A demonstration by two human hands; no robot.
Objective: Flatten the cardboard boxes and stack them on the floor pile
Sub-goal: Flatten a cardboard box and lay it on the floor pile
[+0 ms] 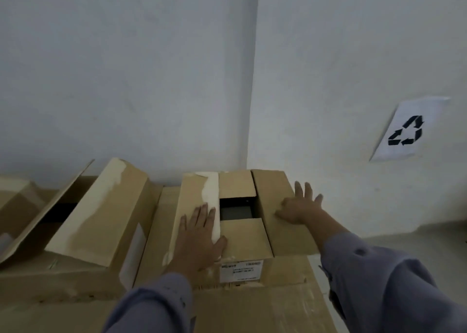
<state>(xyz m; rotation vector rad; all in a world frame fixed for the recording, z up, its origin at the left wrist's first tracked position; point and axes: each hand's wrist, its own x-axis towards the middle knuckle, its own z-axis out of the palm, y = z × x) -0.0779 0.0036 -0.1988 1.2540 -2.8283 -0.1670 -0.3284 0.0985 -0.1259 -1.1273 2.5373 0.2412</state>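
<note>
A brown cardboard box (242,236) stands in front of me in the corner, its top flaps partly folded in around a dark square gap. My left hand (199,234) lies flat, fingers spread, on the left top flap with its strip of pale tape. My right hand (298,206) presses flat on the right top flap, fingers pointing toward the wall. A white label is stuck on the box's near side. To the left sits a second box (101,214) with its flaps standing open. Flat cardboard (252,307) lies beneath, below my sleeves.
White walls meet in a corner right behind the boxes. A paper sheet with a recycling symbol (409,130) hangs on the right wall. Grey floor (417,236) shows at the right. More open cardboard (17,201) lies at the far left.
</note>
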